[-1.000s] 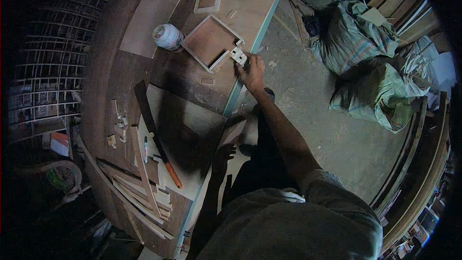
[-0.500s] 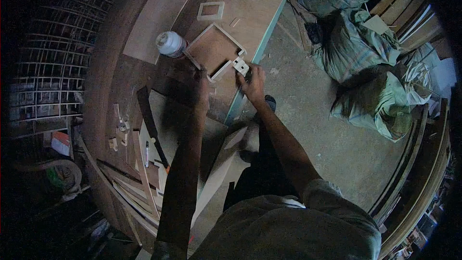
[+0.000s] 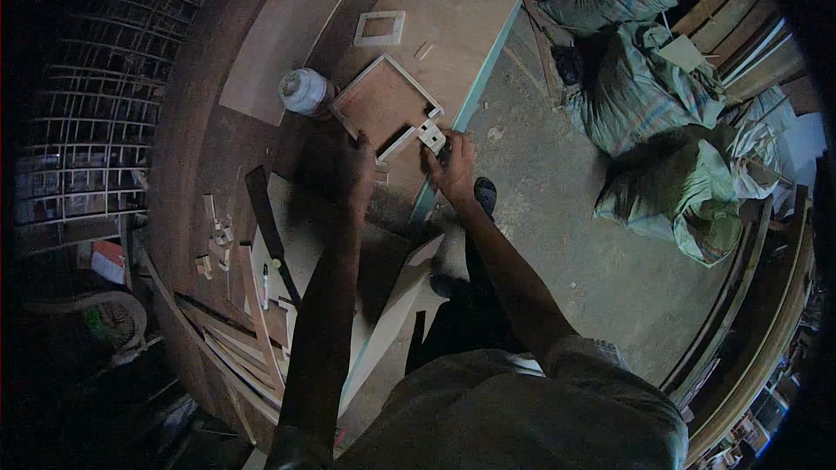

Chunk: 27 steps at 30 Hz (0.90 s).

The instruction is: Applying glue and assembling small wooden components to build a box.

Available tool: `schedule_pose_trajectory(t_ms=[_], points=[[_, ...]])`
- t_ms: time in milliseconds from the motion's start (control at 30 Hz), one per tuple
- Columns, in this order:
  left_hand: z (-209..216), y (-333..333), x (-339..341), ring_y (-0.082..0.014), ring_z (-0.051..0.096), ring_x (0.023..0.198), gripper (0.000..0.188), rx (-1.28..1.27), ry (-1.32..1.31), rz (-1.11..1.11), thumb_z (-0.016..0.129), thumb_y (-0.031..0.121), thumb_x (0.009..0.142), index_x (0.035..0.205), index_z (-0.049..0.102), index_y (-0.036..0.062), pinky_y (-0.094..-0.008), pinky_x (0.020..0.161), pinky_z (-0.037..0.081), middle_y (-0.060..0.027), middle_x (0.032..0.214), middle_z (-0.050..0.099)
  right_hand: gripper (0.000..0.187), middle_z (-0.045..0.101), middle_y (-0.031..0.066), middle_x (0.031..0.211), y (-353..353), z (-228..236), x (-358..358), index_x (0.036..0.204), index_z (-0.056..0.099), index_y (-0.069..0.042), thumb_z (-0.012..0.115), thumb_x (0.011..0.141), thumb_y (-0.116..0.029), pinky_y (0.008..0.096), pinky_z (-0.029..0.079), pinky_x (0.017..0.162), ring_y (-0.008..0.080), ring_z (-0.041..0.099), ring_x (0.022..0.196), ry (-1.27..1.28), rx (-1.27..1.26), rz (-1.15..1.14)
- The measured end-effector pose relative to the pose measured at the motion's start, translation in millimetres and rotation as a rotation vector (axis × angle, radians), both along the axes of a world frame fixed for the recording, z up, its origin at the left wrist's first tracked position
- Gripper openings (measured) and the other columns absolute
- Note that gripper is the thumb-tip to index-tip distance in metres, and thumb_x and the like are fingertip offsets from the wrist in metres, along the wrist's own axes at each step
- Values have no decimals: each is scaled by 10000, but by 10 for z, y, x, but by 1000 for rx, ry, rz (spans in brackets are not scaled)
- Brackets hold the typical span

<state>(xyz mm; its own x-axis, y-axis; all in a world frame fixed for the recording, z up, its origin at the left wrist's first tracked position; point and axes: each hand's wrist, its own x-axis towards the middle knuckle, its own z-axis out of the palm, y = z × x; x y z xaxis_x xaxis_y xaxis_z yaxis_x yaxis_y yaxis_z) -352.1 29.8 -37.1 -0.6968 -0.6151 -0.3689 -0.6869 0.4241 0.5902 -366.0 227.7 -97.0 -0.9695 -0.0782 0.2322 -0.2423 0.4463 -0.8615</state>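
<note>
A shallow square wooden box [image 3: 376, 103] with low pale walls lies on the bench, with a gap in its near side. At its near left edge my left hand [image 3: 355, 176] is closed in deep shadow, fingertips at the wall. My right hand [image 3: 456, 167] grips a small pale wooden block [image 3: 431, 136] with square dark holes. That block sits against the box's right corner, by the bench edge. To the left of the box stands a white plastic bottle [image 3: 303, 91].
A small rectangular wooden frame [image 3: 380, 28] and a thin wood strip [image 3: 423, 51] lie beyond the box. A handsaw [image 3: 266, 209], a marker [image 3: 266, 287] and small wood scraps [image 3: 223, 233] lie at the left. Stuffed sacks [image 3: 649, 87] stand on the floor at right.
The view has shifted slightly. My right hand and the small block have come a little nearer to me. My left hand stays by the box's near left edge.
</note>
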Motion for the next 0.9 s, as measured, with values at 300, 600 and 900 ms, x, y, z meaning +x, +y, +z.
schedule_pose_trajectory(t_ms=[300, 600, 900], points=[[-155, -160, -66, -387, 503, 1245, 457, 3, 475, -147, 457, 246, 990, 1360, 455, -22, -453, 1027, 400, -235, 1377, 508, 482, 519, 219, 1142, -71, 96, 28, 1247, 483, -24, 700, 841, -166, 493, 402, 915, 413, 487, 1080, 27, -65, 25], [32, -257, -220, -370, 600, 1100, 396, -65, 348, -92, 527, 234, 957, 1267, 551, -11, -453, 943, 458, -231, 1197, 619, 548, 492, 225, 1187, -273, 93, 103, 1259, 450, -7, 707, 838, -246, 513, 396, 925, 425, 481, 1100, -55, 3, -4], [-152, -364, -202, -348, 605, 1086, 380, 11, 461, -111, 601, 259, 923, 1145, 593, -49, -439, 894, 477, -229, 1154, 630, 549, 497, 243, 1114, -391, 6, 114, 1204, 450, 10, 676, 856, -349, 530, 386, 889, 437, 497, 1044, -88, -162, 3]])
